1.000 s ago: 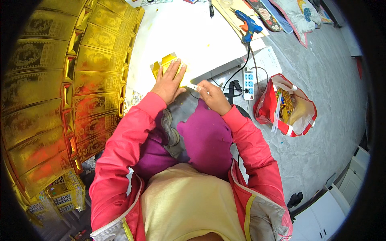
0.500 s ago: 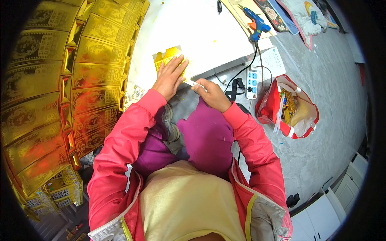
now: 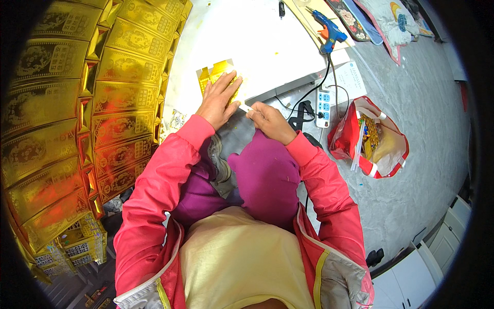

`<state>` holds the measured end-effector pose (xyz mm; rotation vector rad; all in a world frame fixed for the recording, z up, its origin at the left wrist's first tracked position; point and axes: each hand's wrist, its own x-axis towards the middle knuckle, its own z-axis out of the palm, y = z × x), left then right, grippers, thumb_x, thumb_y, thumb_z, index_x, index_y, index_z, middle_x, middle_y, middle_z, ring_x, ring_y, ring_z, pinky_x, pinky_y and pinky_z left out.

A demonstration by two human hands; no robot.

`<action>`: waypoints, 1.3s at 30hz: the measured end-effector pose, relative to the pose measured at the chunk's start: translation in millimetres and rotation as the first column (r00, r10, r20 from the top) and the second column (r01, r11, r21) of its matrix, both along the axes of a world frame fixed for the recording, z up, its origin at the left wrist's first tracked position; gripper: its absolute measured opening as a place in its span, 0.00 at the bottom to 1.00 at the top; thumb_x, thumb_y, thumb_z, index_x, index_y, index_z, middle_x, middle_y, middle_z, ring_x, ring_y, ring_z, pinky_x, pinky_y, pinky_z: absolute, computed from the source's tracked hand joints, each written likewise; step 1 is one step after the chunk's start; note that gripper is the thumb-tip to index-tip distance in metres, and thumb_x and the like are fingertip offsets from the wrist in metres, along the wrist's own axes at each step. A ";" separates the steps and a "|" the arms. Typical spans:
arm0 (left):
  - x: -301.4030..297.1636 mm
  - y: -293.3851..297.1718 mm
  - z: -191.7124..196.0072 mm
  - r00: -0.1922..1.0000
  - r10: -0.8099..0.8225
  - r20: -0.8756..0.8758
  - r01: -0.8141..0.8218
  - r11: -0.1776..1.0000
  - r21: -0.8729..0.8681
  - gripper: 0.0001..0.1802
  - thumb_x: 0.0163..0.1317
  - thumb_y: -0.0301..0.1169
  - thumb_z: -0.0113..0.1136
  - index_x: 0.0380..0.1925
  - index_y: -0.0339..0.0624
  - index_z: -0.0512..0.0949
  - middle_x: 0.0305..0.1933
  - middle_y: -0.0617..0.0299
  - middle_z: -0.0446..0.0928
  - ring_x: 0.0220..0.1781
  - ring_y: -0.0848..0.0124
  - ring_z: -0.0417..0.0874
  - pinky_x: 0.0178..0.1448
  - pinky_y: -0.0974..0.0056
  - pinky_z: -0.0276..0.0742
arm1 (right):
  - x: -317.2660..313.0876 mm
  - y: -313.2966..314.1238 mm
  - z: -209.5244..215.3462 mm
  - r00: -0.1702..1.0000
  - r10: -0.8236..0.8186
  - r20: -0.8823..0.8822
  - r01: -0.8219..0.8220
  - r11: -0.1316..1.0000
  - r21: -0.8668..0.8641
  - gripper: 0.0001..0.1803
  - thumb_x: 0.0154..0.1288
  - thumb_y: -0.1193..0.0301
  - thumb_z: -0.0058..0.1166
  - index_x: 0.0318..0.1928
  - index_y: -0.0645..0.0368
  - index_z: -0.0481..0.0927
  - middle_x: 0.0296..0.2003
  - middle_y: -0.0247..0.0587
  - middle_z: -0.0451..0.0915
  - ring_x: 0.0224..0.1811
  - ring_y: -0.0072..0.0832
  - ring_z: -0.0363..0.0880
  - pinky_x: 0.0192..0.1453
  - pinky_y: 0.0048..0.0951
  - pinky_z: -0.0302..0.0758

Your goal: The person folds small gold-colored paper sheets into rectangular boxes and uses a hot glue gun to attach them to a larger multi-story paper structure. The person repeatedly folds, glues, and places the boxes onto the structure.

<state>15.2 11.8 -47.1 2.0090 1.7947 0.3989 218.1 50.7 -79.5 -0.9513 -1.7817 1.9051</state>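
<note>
My left hand [image 3: 218, 101] lies flat, fingers stretched out, on a shiny gold card sheet [image 3: 220, 66] near the front corner of the white table. Part of the sheet is hidden beneath the palm and fingers. Just to the right, past the table's edge, my right hand [image 3: 271, 122] is closed in a pinch. A slim white piece [image 3: 245, 108] sticks out of its fingertips toward the left hand; its kind is too small to make out, and the fingers cover its other end.
Tall stacks of gold printed boxes [image 3: 126, 64] stand at left. A blue glue gun [image 3: 329, 32] rests at the white table's [image 3: 247, 41] right side, its cord running toward a power strip [image 3: 322, 109]. A red-and-white bag [image 3: 378, 154] with gold pieces sits on the grey floor.
The right hand has shifted very slightly, and less of the slim white piece shows between the hands. My left hand stays on the gold card sheet.
</note>
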 end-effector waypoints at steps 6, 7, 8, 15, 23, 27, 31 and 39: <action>2.3 -1.2 2.1 0.999 0.026 0.026 -0.026 1.000 -0.003 0.36 0.63 0.29 0.59 0.71 0.54 0.62 0.77 0.58 0.55 0.78 0.51 0.53 0.78 0.42 0.43 | 0.8 0.0 -1.6 1.000 0.005 -0.007 -0.005 1.000 0.007 0.12 0.69 0.67 0.47 0.38 0.64 0.77 0.22 0.37 0.75 0.24 0.24 0.73 0.30 0.30 0.71; 2.6 -1.1 2.3 0.998 0.036 0.047 -0.036 0.999 -0.005 0.36 0.62 0.28 0.59 0.71 0.53 0.62 0.77 0.58 0.55 0.78 0.52 0.53 0.78 0.42 0.43 | 1.0 0.2 -1.8 1.000 0.011 0.000 -0.011 1.000 0.006 0.12 0.69 0.67 0.47 0.38 0.64 0.77 0.23 0.38 0.76 0.24 0.24 0.73 0.30 0.30 0.71; 2.8 -0.6 2.3 0.998 0.039 0.041 -0.039 0.999 0.002 0.35 0.62 0.29 0.59 0.70 0.53 0.63 0.76 0.58 0.56 0.78 0.53 0.54 0.78 0.41 0.44 | 1.0 0.3 -2.0 1.000 0.010 0.002 -0.010 1.000 0.012 0.12 0.69 0.67 0.47 0.38 0.64 0.77 0.22 0.38 0.76 0.24 0.24 0.73 0.30 0.30 0.71; 3.6 0.4 0.7 0.996 0.055 0.067 -0.057 0.998 0.032 0.33 0.60 0.28 0.59 0.68 0.51 0.66 0.74 0.57 0.59 0.77 0.55 0.56 0.77 0.41 0.47 | 0.3 -0.3 -5.3 1.000 0.002 -0.023 -0.002 1.000 0.009 0.12 0.69 0.67 0.46 0.37 0.64 0.77 0.21 0.39 0.76 0.22 0.26 0.74 0.29 0.31 0.71; 1.0 1.5 -1.6 0.995 0.052 0.086 -0.055 0.998 0.038 0.32 0.61 0.29 0.59 0.67 0.51 0.67 0.74 0.57 0.60 0.77 0.55 0.57 0.77 0.42 0.46 | -0.7 -1.9 -8.1 0.999 -0.021 -0.047 0.021 1.000 -0.001 0.12 0.69 0.67 0.46 0.36 0.64 0.77 0.21 0.37 0.74 0.22 0.24 0.73 0.28 0.31 0.70; 1.3 1.9 -3.7 0.995 0.060 0.084 -0.065 0.996 0.059 0.30 0.62 0.29 0.59 0.66 0.50 0.69 0.74 0.57 0.61 0.75 0.56 0.59 0.76 0.43 0.48 | -0.5 -2.1 -7.0 0.999 -0.025 -0.043 0.025 1.000 0.004 0.11 0.69 0.68 0.46 0.36 0.64 0.77 0.20 0.36 0.74 0.21 0.24 0.72 0.27 0.30 0.70; -2.6 5.1 -3.9 0.993 0.036 0.113 -0.046 0.995 0.083 0.30 0.63 0.32 0.61 0.66 0.50 0.69 0.73 0.57 0.61 0.73 0.55 0.61 0.74 0.45 0.52 | -0.7 -1.7 -4.8 0.999 -0.025 -0.020 0.025 1.000 0.006 0.11 0.69 0.68 0.46 0.36 0.64 0.77 0.20 0.37 0.74 0.21 0.24 0.72 0.27 0.30 0.69; 2.2 8.9 -3.0 0.984 0.178 0.014 -0.178 0.980 0.085 0.30 0.63 0.36 0.63 0.66 0.62 0.70 0.74 0.62 0.61 0.72 0.53 0.59 0.74 0.47 0.51 | 0.8 -2.7 -2.8 0.996 -0.089 -0.001 0.089 0.995 0.046 0.12 0.70 0.67 0.45 0.36 0.63 0.76 0.19 0.36 0.73 0.21 0.26 0.71 0.27 0.32 0.68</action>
